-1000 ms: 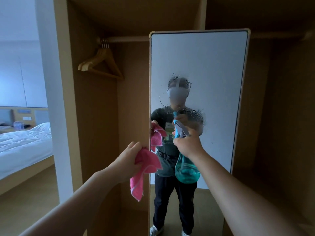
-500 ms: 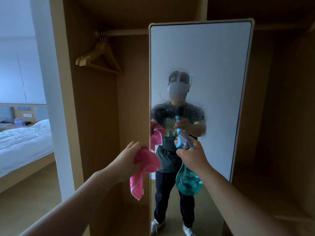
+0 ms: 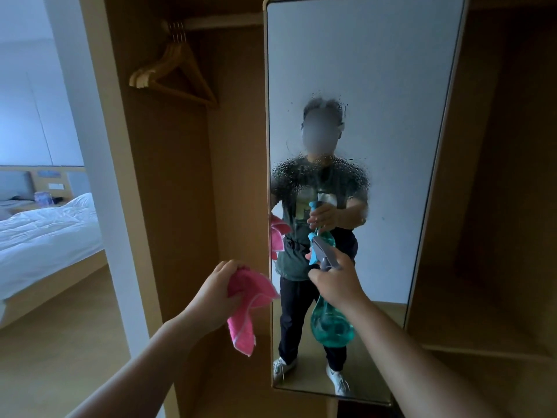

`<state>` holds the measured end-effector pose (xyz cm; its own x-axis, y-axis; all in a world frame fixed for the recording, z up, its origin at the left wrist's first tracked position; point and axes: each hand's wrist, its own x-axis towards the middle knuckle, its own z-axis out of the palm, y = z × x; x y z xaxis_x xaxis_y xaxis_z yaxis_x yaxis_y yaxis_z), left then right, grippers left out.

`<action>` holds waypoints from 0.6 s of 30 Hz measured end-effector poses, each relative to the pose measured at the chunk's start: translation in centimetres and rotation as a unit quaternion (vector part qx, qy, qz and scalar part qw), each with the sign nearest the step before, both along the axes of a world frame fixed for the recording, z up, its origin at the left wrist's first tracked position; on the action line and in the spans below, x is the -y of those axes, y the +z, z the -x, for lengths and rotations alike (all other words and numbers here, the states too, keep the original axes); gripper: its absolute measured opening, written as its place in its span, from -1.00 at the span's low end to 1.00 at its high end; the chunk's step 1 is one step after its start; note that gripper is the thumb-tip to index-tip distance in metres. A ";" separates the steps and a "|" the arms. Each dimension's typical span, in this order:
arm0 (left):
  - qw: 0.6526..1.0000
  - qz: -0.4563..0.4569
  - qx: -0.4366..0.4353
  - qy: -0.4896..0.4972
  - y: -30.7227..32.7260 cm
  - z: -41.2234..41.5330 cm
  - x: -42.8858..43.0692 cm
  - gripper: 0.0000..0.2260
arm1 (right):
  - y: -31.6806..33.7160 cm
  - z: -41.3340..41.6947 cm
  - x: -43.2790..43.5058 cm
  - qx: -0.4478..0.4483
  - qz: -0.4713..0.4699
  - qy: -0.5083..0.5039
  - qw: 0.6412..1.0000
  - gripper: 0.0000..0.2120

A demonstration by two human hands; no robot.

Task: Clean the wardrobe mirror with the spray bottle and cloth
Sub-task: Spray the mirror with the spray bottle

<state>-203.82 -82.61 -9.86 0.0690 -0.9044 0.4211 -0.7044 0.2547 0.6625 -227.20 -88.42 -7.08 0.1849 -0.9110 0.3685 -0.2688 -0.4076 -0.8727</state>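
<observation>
Right hand [image 3: 334, 286] grips spray bottle [image 3: 331, 324], left hand [image 3: 215, 294] clutches pink cloth [image 3: 247, 300] just beside mirror [image 3: 376, 86]; droplets above bottle nozzle, prob. mid-spray w/ wiping not begun.

One mirror [image 3: 361, 70], one spray bottle [image 3: 331, 327], one cloth [image 3: 244, 324] — plus one left hand [image 3: 215, 294] and one right hand [image 3: 337, 285]. One bed [image 3: 45, 236], one rail [image 3: 223, 23]; the hangers [image 3: 177, 76] overlap too much to count.

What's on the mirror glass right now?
Spray droplets bead across the middle of the mirror. The right hand and spray bottle hide a patch of glass lower down; the cloth isn't touching it.
</observation>
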 end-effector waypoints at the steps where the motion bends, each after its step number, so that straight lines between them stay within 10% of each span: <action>1: 1.000 0.004 -0.001 0.002 0.1 0.0 -0.1 -0.61 | -0.1 -0.1 0.0 0.002 -0.003 0.004 1.000 -0.77; 18: 1.000 0.004 0.007 -0.004 0.4 -0.4 -0.3 -0.59 | -1.9 1.3 0.6 0.002 -0.001 -0.058 0.998 -0.78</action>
<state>-203.38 -82.36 -9.46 0.0561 -0.9015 0.4291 -0.7117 0.2653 0.6505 -228.46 -89.06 -8.97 0.0766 -0.9271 0.3669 -0.3110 -0.3719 -0.8746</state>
